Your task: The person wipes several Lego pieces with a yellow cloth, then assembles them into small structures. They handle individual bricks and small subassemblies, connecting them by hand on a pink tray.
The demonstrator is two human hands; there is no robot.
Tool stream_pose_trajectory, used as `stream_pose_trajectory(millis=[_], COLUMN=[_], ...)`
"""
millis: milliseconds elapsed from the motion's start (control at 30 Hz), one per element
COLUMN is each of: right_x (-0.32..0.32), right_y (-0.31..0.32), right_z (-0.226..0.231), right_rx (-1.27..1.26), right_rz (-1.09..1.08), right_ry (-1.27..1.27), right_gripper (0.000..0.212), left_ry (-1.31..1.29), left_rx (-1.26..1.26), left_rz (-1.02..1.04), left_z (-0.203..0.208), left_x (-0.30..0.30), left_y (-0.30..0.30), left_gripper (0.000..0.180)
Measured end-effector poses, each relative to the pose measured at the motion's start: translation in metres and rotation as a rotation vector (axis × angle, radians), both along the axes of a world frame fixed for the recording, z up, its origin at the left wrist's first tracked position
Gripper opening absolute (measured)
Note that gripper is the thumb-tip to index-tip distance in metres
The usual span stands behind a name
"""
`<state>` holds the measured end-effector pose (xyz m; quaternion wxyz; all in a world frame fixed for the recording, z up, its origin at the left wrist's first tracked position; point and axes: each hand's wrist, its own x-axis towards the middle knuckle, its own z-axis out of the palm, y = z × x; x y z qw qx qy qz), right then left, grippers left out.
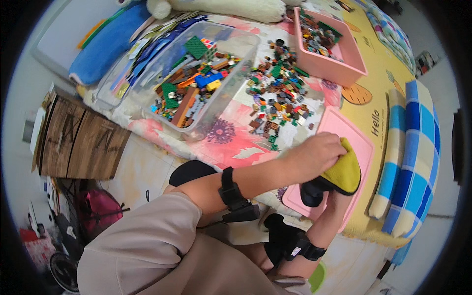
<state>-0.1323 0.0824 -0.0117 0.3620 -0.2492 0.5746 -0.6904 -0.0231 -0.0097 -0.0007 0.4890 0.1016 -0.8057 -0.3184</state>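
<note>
My left hand (318, 156) reaches across to the right, its fingers closed on the top edge of a yellow-green and black cloth piece (346, 170), perhaps a mitt or pouch. My right forearm (330, 227) runs up into that same piece, which hides my right hand and its fingers. Beneath both hands lies a pink lid (355, 132) on the bed. Just beyond them, several loose toy building bricks (278, 93) are spread over the floral sheet.
A clear plastic bin (216, 105) of bricks stands left, a pink box (334, 69) with more bricks far right. Folded blue checked bedding (413, 162) lies at the right edge. Wooden drawers (81, 137) stand left of the bed, and a green basin (318, 276) is on the floor.
</note>
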Motion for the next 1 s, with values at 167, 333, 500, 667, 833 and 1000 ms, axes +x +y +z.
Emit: stream_pose_trajectory(millis=[167,333,500,667,833,1000], right_x=[0.0,-0.007,-0.002,0.013,0.018,-0.002], right_y=[0.003,0.009,0.013,0.005,0.002,0.001], right_z=[-0.006,-0.024,-0.03,-0.014,0.001,0.012], right_rx=[0.175,0.38,0.096,0.097,0.196,0.181], right_rz=[0.067,0.024,-0.217,-0.337,-0.459,-0.106], right_ry=[0.67,0.993,0.575,0.799,0.888,1.262], right_gripper=[0.037,0.038,0.034,0.024,0.02,0.037], left_ry=[0.008,-0.228,-0.169,-0.399,-0.099,0.333], left_rx=[-0.033,-0.058,-0.078,0.045,0.522,1.324], left_rz=[0.075,-0.011,-0.039,0.055,0.07,-0.461], left_z=[-0.001,-0.006,-0.006,0.006,0.013,0.008], left_x=[0.008,0.01,0.009,0.013,0.006,-0.008], left_y=[-0.005,-0.005,-0.001,0.016,0.016,0.012], left_gripper=[0.015,0.025,0.027,0.024,0.017,0.021])
